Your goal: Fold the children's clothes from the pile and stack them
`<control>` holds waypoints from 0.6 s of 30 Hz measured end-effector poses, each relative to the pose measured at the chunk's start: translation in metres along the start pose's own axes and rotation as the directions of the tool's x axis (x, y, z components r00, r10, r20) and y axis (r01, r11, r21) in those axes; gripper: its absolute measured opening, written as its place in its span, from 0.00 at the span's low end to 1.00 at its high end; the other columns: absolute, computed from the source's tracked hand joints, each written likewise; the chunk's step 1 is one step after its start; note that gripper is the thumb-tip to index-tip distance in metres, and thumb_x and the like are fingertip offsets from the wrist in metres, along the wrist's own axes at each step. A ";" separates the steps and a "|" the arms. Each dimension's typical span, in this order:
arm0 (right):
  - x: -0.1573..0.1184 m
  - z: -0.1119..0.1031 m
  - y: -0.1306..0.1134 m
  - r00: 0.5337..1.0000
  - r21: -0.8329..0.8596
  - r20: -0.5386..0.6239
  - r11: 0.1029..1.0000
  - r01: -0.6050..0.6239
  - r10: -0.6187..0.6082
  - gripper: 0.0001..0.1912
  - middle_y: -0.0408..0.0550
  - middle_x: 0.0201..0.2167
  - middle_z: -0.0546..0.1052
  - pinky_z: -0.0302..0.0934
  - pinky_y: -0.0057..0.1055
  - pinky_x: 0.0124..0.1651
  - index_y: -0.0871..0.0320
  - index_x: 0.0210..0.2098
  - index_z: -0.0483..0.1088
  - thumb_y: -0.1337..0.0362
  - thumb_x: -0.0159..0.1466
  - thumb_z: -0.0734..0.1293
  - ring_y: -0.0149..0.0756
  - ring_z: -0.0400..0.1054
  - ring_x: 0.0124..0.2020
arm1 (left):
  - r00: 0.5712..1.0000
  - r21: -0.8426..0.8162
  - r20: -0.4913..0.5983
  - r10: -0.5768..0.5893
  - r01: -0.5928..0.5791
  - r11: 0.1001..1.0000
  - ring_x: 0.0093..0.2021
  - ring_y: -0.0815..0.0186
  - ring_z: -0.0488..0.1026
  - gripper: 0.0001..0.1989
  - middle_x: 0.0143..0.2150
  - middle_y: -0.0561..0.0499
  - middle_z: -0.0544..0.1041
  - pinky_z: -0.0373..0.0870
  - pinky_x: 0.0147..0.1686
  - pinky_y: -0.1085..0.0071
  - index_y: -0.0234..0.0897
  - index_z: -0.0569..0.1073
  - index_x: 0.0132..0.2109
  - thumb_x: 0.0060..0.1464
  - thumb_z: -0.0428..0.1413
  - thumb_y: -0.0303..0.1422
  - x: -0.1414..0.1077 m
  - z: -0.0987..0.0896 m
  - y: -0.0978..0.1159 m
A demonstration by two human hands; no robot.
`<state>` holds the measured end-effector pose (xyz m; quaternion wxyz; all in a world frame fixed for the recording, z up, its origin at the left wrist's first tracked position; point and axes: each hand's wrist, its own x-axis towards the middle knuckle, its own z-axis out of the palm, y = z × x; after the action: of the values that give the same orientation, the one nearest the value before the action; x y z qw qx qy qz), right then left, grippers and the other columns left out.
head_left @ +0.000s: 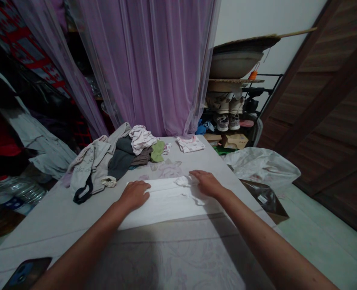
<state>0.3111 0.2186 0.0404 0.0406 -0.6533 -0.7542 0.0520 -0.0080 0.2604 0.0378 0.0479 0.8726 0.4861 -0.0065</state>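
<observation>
A white garment (163, 201) lies spread as a long flat strip across the table, with ruffled edging near its right end. My left hand (135, 194) rests on its left end, fingers bent slightly over the cloth and thumb apart. On the ruffled right end lies my right hand (207, 183), its fingers stretched towards the left; its thumb is hidden. Behind my left hand is a heap of crumpled clothes (118, 155) in grey, dark green, pink and bright green. A folded pale garment with pink trim (191, 144) lies at the table's far edge.
The table (178, 262) has a flowered cover. A phone (27, 274) lies at its near left corner. Plastic bottles (23, 191) stand left of it. To the right are a shoe rack (233, 106), a clear plastic bag (263, 165) and an open box (266, 199). Purple curtains (148, 64) hang behind.
</observation>
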 end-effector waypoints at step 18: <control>-0.023 -0.005 -0.046 0.998 -0.024 0.054 0.999 0.025 -0.024 0.16 0.51 0.41 0.81 0.59 0.30 0.40 0.54 0.38 0.79 0.61 0.66 0.59 0.40 0.74 0.41 | 0.994 -0.238 -0.099 -0.036 0.012 0.971 0.48 0.60 0.74 0.16 0.46 0.48 0.80 0.68 0.48 0.66 0.40 0.77 0.46 0.61 0.46 0.35 -0.008 0.007 0.016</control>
<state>0.2699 0.1894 0.0513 0.0130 -0.6428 -0.7636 0.0595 0.0014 0.2447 0.0322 0.1266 0.8538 0.4958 0.0960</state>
